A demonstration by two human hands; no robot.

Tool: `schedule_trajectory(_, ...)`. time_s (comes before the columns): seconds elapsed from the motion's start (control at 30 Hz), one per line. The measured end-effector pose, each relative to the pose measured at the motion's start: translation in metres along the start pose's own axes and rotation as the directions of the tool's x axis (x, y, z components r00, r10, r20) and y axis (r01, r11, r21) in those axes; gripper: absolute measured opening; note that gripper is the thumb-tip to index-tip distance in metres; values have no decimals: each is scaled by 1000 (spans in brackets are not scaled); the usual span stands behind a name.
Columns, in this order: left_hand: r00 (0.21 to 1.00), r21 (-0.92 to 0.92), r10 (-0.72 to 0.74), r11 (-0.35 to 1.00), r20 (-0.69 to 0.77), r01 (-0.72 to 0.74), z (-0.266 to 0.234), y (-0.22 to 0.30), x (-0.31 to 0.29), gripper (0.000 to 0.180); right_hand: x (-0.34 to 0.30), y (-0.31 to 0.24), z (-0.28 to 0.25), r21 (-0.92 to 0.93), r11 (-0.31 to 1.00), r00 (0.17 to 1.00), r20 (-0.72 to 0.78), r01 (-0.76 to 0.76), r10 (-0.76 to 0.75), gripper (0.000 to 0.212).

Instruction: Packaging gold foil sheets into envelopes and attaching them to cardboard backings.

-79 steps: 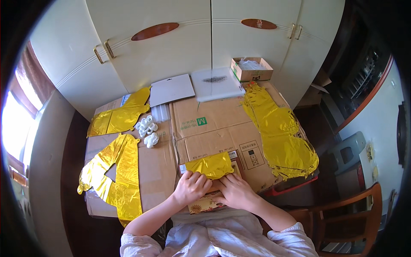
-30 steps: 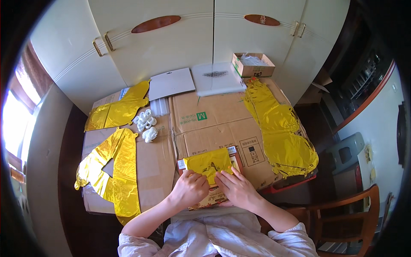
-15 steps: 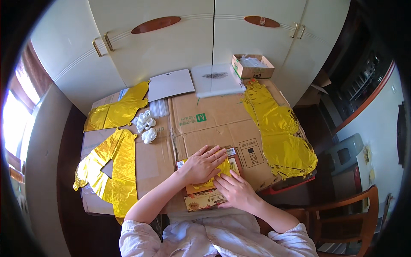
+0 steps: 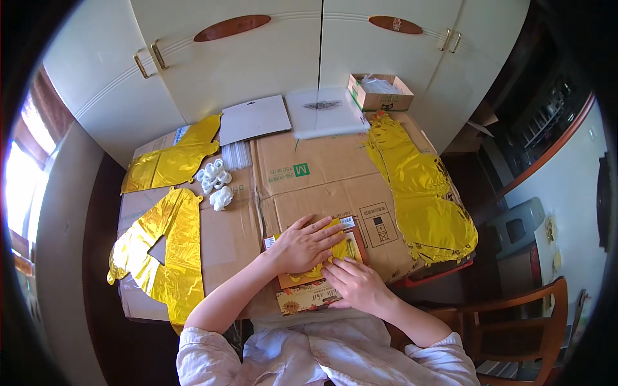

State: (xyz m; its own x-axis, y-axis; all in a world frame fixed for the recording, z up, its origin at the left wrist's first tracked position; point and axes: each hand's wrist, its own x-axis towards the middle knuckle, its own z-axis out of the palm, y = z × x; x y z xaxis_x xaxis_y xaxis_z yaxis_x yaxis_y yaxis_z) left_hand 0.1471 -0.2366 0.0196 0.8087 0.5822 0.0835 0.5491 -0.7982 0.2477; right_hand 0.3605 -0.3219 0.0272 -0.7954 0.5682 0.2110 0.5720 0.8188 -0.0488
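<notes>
On this cardboard-covered tabletop point(image 4: 315, 196), a printed box point(image 4: 309, 300) bears gold foil point(image 4: 338, 249). The right hand point(image 4: 357, 285), thumb apart from fingers, touches the foil's edge; the left hand point(image 4: 301, 248) lies flat over it, grip clamped on nothing. I'd press evenly outward, limiting creases. Pale cupboards point(image 4: 257, 67) stand behind.

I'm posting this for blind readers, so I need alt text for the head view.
A person's left hand lies flat over gold foil on printed packaging, and the right hand touches the foil beside it. Larger gold foil shapes lie to either side on a cardboard-covered table, with an open carton at the back.
</notes>
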Motion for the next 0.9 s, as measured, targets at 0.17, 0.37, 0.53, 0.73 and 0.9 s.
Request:
schedule_trajectory(0.17, 995, -35, -81, 996, -59, 79, -1, -7, 7, 52, 1, 0, -1, 1, 1000, 1000, 6, -5, 5, 75)
schedule_trajectory(0.37, 996, 77, -74, 994, -57, 78, -1, -8, 7, 54, 1, 1, 1, -5, 1000, 1000, 4, 6, -6, 75)
schedule_trajectory(0.53, 998, 148, -52, 987, -22, 55, -1, -6, 3, 55, 2, 1, 0, 1, 1000, 1000, 11, 9, -9, 76)
schedule_trajectory(0.73, 1000, 176, -1, 984, 23, -3, 0, -1, 2, 53, 2, 1, 0, 30, 1000, 1000, 9, -6, 6, 75)
schedule_trajectory(0.9, 1000, 144, 7, 989, 24, -11, 2, 4, -2, 52, 3, 1, -3, 62, 998, 1000, -4, -13, 14, 75)
